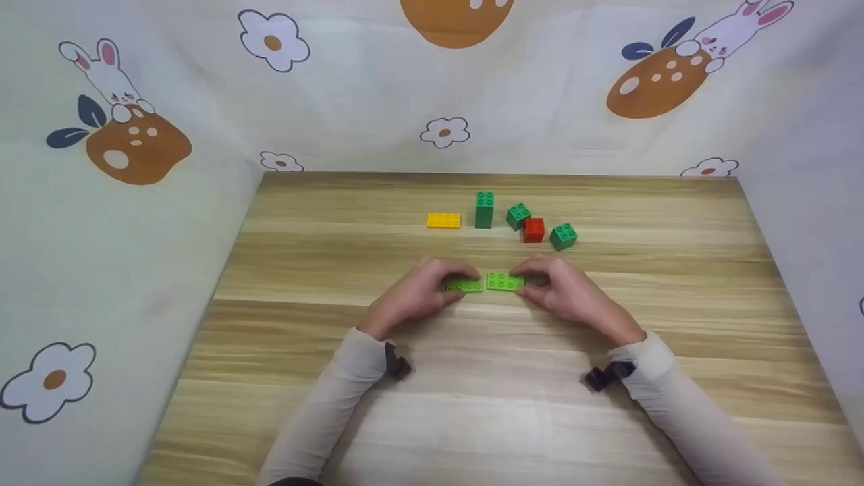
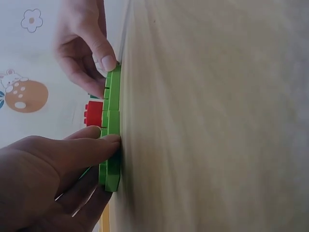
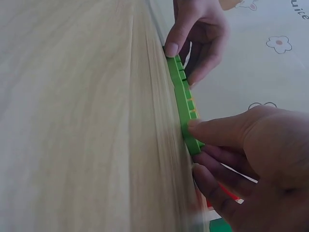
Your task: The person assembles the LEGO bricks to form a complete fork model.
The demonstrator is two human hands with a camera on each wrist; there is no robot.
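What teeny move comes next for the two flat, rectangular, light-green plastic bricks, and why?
Perhaps the left hand should nudge its flat, rectangular, light-green plastic brick toward the matching brick in the right hand: each hand pinches one, and the head view shows a narrow gap between them.

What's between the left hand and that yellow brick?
Nothing but bare wooden tabletop separates the left hand from the yellow eight-stud brick, as the head view shows.

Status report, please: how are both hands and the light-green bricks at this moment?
Left hand pinching left light-green brick. Right hand pinching right light-green brick. Narrow gap between bricks in head view; no obstacle visible there.
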